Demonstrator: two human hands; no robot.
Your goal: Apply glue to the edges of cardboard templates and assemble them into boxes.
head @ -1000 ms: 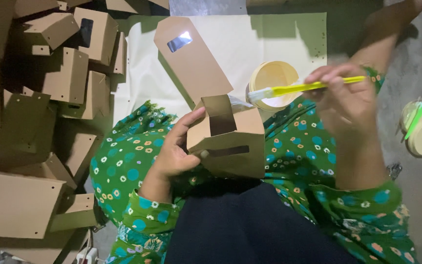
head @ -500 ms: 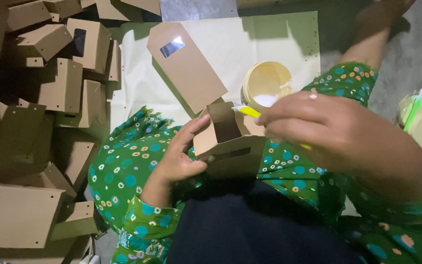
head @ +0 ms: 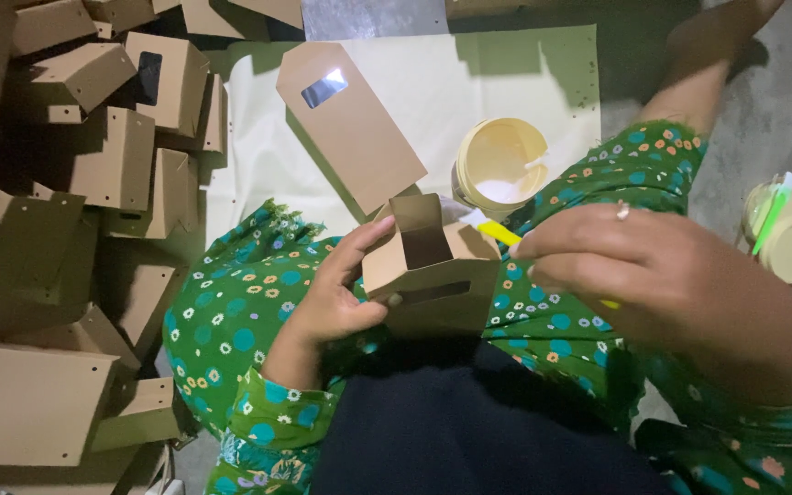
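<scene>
Brown cardboard box (head: 428,266) sits gripped in the left hand (head: 332,298); the right hand (head: 639,266) beside it pinches a yellow brush (head: 497,231), bristles aimed up-left into the box.

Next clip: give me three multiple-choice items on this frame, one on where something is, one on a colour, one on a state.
1. Where does the open tub of pale paste stand?
A. on the cream sheet beyond the box
B. on the stacked boxes
C. in the person's lap

2. What colour is the handle of the brush in the right hand?
A. red
B. yellow
C. black

3. How is the small cardboard box in the left hand?
A. taped shut
B. crushed flat
C. open, its long flap raised

Answers: 1 A, the tub sits on the cream sheet. 2 B, the handle shows yellow past the fingers. 3 C, the inside shows and the flap stands up.
</scene>
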